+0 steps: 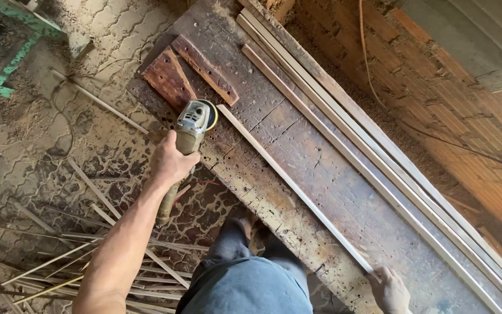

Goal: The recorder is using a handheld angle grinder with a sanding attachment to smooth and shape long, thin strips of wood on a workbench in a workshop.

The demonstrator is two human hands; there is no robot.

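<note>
Left hand: the left hand [171, 161] is clenched around the body of an angle grinder [192, 129], its disc at the near-left edge of the surface [321, 168], just beside the far end of a thin wooden strip [294, 187].
Right hand: the right hand [389, 289] grips the near end of that strip, pressing it onto the surface.
Strip: lies diagonally along the worn, hole-pocked planks, well apart from the stacked long strips [379, 145] by the brick wall [437, 87].
Other things: two reddish board pieces [187, 72] lie at the far end; loose offcut sticks [88, 256] litter the paved floor on the left.
Risk: held only at one end, the strip could chatter or kick if the disc bites; the sticks underfoot could trip the person; the grinder's cord is not clearly visible, so I cannot tell whether it could snag.
Containers: none in view; nothing is held in a box, tray or bin.
</note>
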